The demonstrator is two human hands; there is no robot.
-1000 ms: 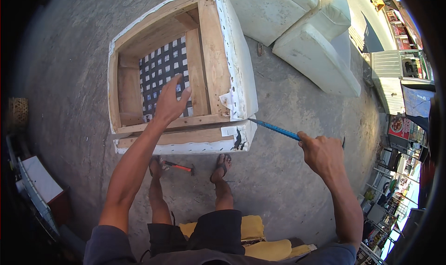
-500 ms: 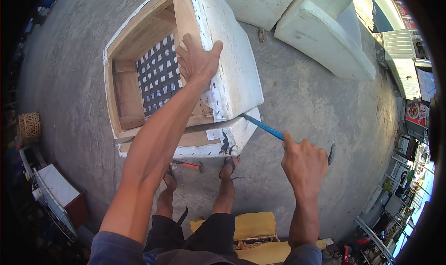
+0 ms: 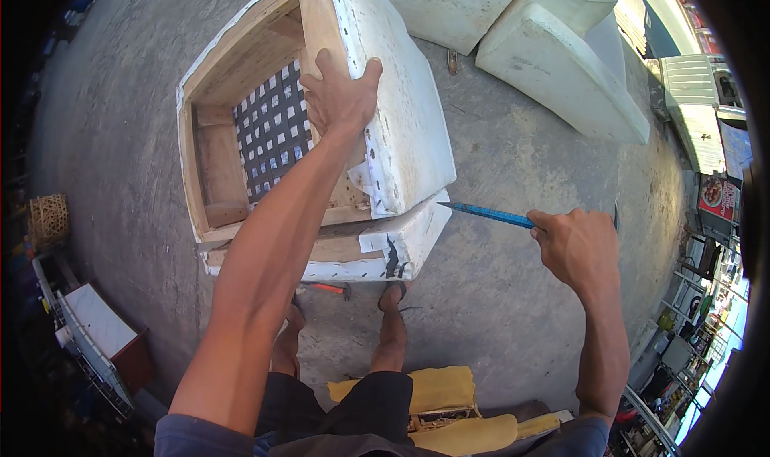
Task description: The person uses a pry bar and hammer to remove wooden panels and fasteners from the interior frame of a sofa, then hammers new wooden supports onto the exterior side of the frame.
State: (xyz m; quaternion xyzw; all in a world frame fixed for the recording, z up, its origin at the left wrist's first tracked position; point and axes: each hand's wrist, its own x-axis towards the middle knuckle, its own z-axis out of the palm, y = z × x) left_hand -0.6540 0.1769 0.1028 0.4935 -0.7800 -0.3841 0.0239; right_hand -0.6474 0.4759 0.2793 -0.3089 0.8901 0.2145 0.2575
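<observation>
A white upholstered furniture frame (image 3: 401,96) lies tipped over, its bare wooden inside and dark woven webbing (image 3: 275,128) showing. My left hand (image 3: 341,96) grips the wooden rail at its upper edge, thumb on the white cover and fingers over the wood. In my right hand (image 3: 581,244) is a blue pry bar (image 3: 489,213), closed in the fist. The bar's pointed end is by the outer corner of the gap between the frame and a lower white section (image 3: 421,236). Most of its other end is hidden behind the hand.
Behind stand more white upholstered pieces (image 3: 561,76). A hammer with a red handle (image 3: 327,288) lies near my feet. Yellow padding (image 3: 441,389) and an open box (image 3: 441,418) are close to my legs. A wicker basket (image 3: 48,220) sits far left on the concrete floor.
My right hand has moved to the right, drawing the pry bar's end out of the gap to its outer corner. My left hand keeps its hold, and the lower section has shifted slightly.
</observation>
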